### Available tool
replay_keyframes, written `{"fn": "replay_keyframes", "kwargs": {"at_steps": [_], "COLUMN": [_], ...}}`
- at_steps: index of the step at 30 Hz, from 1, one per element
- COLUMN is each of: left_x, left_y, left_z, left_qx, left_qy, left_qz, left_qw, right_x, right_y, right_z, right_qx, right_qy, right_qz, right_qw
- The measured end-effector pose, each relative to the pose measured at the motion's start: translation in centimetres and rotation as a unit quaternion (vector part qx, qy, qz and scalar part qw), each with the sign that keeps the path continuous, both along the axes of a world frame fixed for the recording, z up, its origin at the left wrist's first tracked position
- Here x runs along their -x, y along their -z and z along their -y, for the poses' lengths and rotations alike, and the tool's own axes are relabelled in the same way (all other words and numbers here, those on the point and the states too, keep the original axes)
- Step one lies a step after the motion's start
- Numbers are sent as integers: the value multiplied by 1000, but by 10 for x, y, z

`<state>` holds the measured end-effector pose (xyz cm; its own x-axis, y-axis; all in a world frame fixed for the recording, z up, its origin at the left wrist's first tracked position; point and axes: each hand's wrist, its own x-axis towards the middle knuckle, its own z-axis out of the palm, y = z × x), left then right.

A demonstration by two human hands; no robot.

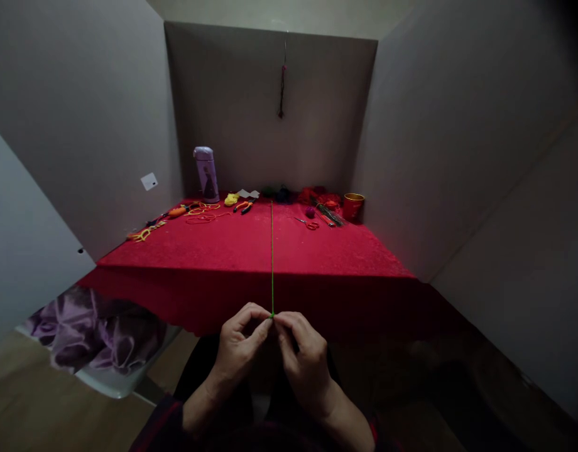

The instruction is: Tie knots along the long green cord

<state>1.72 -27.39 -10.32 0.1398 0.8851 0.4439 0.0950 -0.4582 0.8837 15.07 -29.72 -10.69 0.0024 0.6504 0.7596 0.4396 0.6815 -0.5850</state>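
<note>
A thin green cord [272, 263] runs from the back of the red-covered table straight toward me, past the front edge. Its near end, where there is a small green knot or bend, sits between my fingertips. My left hand [242, 342] pinches it from the left with thumb and forefinger. From the other side my right hand [305, 351] pinches at the same spot, its fingertips almost touching those of the left. Both hands are in front of the table edge, above my lap. The finer detail at the fingertips is too small to make out.
On the red cloth [213, 245] lie red-handled scissors [310, 225], orange-handled pliers [244, 206], yellow yarn [231, 199] and red yarn [320, 197]. A purple bottle [207, 176] and a red cup [353, 206] stand behind. Grey panels enclose the table. A stool [114, 383] bears purple fabric.
</note>
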Motion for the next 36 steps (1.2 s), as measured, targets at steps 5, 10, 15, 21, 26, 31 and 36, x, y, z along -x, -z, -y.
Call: {"fn": "replay_keyframes", "kwargs": {"at_steps": [5, 10, 15, 21, 26, 31, 36], "left_x": [0, -2, -3, -4, -6, -8, -12], "left_y": [0, -1, -2, -1, 1, -2, -9], "left_z": [2, 0, -1, 0, -2, 1, 1], "left_qx": [-3, -107, -187, -219, -213, -87, 175], "left_qy": [17, -2, -34, -57, -68, -35, 13], "left_qz": [-6, -59, -109, -142, -146, -87, 28], "left_qw": [1000, 992, 976, 964, 964, 992, 984], "right_x": [-2, -2, -2, -11, -23, -31, -30], "right_y": [-4, -1, 0, -10, -14, -12, -11], "right_z": [1, -1, -4, -10, -16, -16, -14], "right_qx": [26, 25, 40, 285, 495, 524, 500], "right_qy": [-1, 27, 48, -74, -292, -314, -262], "right_qz": [-21, 2, 14, -113, -268, -278, -254], "right_qw": [999, 999, 998, 949, 773, 741, 785]}}
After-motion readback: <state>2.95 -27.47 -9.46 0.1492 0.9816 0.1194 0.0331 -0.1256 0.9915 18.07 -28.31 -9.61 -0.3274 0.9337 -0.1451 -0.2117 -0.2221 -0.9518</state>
